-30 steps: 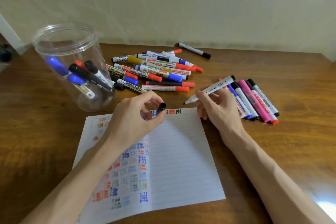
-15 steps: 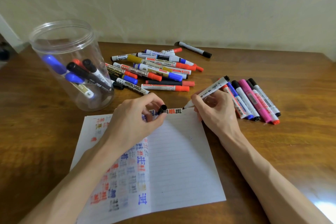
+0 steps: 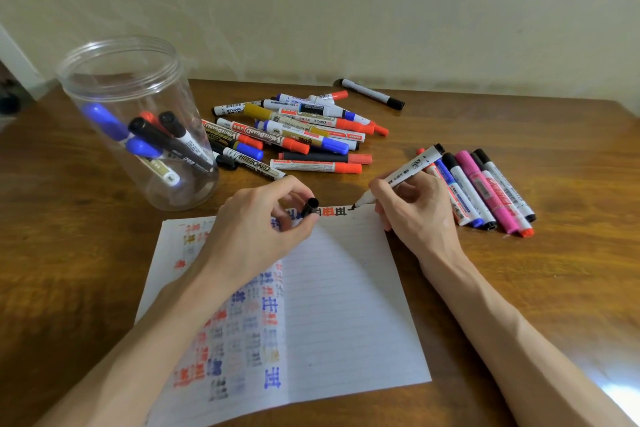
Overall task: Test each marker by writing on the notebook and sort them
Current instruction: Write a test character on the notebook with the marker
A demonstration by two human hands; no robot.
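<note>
My right hand grips an uncapped white marker with a black end; its tip touches the top edge of the notebook page, right of a row of red and black test marks. My left hand rests on the page and pinches the black cap. The page's left half is full of blue, red and grey marks. A loose heap of markers lies beyond the notebook. A neat row of markers lies to the right of my right hand.
A clear plastic jar stands at the left with several blue, black and red markers inside. A lone black-capped marker lies near the wall. All of it sits on a wooden table against a pale wall.
My right hand has brought the marker down and left, from hovering above the table to tip-on-paper at the page's top edge. My left hand still holds the cap in place.
</note>
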